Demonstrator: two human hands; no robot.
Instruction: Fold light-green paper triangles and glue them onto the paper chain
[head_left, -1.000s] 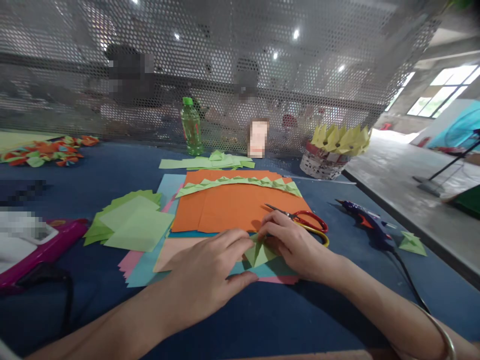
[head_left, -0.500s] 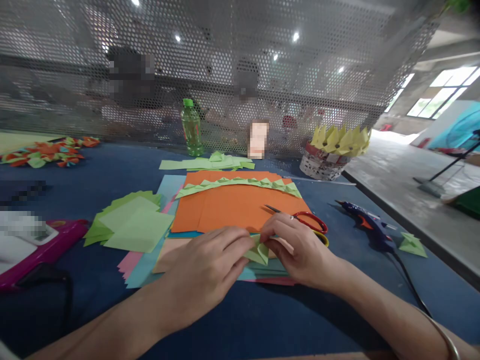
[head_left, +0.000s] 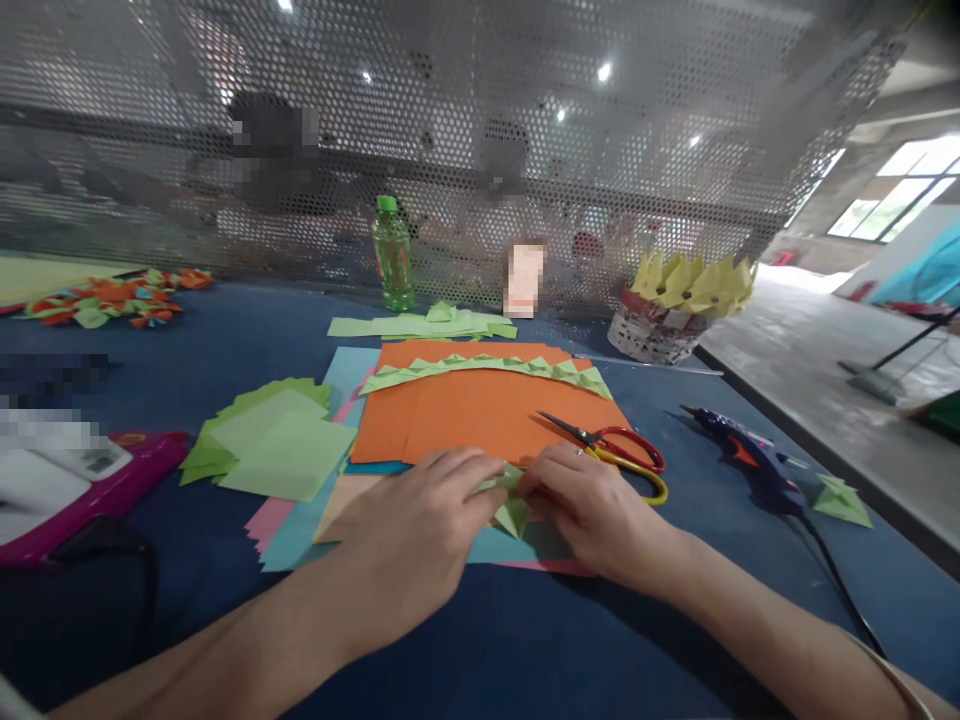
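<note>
On the blue tabletop (head_left: 300, 660), orange sheets (head_left: 480, 420) lie beyond the left hand (head_left: 435, 510) and right hand (head_left: 596, 500), both pinching folded green paper (head_left: 513, 516) toward the near edge. It should handle light, soft, easily crushed: best held along its creased sides.

lt grn ppr (head_left: 513, 516), org sheets (head_left: 472, 420), red/ylw scissors (head_left: 597, 441)

Bare hands (head_left: 435, 510), small shiny ring (head_left: 579, 451) on the right one, bare forearms (head_left: 750, 600), thin pale bangle (head_left: 890, 664) on the right
</note>
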